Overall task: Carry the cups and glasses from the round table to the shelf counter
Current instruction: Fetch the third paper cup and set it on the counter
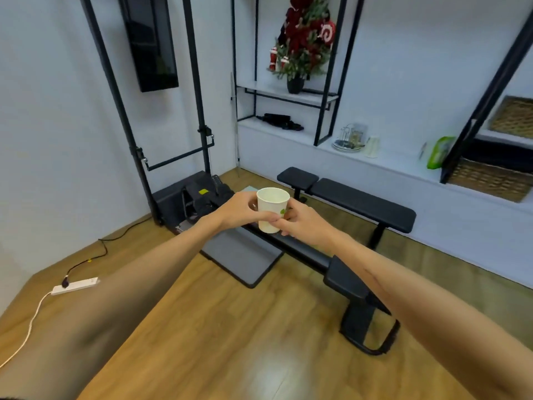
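Both hands, the left hand (240, 207) and the right hand (302, 223), curl around the white paper cup (272, 210) at frame centre; keep it upright toward the white shelf counter (398, 166) at right

White tabletop (383, 166) runs along the right wall; on it a plate of glassware (347, 145), a pale cup (372, 146), a green packet (438, 153), a wicker basket (490, 180).
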